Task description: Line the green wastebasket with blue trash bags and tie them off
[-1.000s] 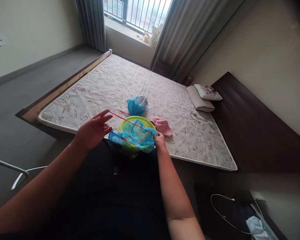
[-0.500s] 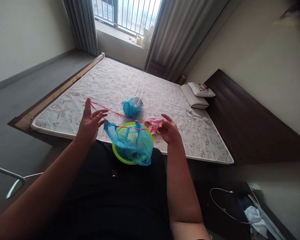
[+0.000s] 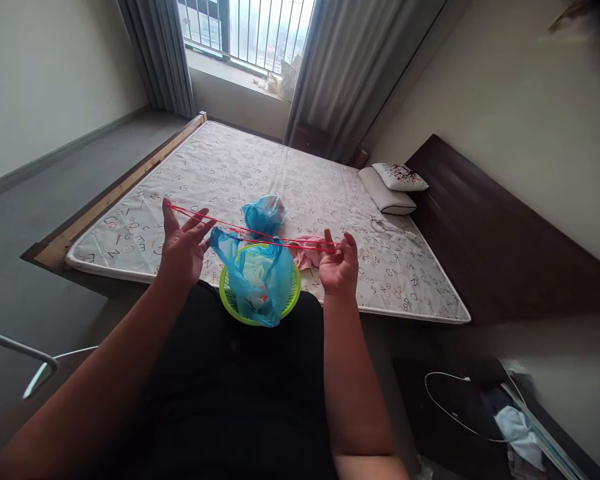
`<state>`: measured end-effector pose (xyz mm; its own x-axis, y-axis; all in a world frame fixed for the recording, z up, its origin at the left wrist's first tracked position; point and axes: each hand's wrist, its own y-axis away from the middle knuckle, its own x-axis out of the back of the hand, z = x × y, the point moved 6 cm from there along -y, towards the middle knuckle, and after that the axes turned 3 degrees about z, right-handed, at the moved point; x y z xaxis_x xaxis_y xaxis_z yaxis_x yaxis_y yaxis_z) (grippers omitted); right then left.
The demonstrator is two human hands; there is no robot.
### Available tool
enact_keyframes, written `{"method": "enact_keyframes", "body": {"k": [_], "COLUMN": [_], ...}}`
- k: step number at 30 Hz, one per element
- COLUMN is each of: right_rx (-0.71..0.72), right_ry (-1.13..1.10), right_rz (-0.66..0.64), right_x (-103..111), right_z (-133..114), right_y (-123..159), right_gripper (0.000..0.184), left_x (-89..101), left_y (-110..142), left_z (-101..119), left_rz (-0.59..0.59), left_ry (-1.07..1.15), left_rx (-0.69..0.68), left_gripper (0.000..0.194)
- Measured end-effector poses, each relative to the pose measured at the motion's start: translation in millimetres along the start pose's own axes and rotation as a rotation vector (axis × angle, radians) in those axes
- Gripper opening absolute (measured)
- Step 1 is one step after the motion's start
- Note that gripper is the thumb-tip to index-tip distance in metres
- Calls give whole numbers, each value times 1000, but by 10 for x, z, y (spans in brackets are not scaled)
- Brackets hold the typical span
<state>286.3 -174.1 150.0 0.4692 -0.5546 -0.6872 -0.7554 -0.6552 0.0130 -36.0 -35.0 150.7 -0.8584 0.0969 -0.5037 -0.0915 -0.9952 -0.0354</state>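
A red string (image 3: pixel 260 235) runs taut in several strands between my two hands. My left hand (image 3: pixel 183 243) has its fingers spread, with the string looped over the thumb and fingers. At the other end, my right hand (image 3: pixel 339 263) holds the string on partly bent fingers, the index finger raised. Below the strands a green basket (image 3: pixel 223 291) rests on my lap. In it lies a blue plastic bag (image 3: pixel 280 277), its top edges reaching up to the string; whether they are tied to it I cannot tell. A pink cloth (image 3: pixel 306 255) lies on the mattress behind my right hand.
A second blue plastic bag (image 3: pixel 264 215) sits on the patterned mattress (image 3: pixel 325 193) just beyond the basket. Pillows (image 3: pixel 400 177) lie by the dark headboard (image 3: pixel 505 233). To the lower right are a white cable (image 3: pixel 453 410) and a pale cloth (image 3: pixel 519 427).
My hands have moved a little farther apart, drawing the string strands closer together. My right hand has turned, with its palm more visible. The bag in the basket has shifted and bunched up.
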Motion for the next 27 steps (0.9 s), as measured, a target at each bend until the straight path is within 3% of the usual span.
{"method": "enact_keyframes", "body": {"k": [6,17,22,27], "right_rx": [77,226,328,390], "right_ry": [23,162,303,413], "right_rz": [-101,-351,-472,-512], "right_x": [-224,-829,-1008,-1096], "right_z": [-208,-680,-799,-882], "right_y": [48,-11,-62,-174], "right_gripper": [25,47,54,60], "left_x": [-227,-714,-923,-1108], "left_y": [2,-164,-180,-242], "left_z": [244,730,962,1139], "left_rz": [-108,-260,-315,-358], "left_ry": [-29,-70,-68,-98], "left_rx": [-66,-126,-195,-241], "left_gripper": [83,92,95,99]}}
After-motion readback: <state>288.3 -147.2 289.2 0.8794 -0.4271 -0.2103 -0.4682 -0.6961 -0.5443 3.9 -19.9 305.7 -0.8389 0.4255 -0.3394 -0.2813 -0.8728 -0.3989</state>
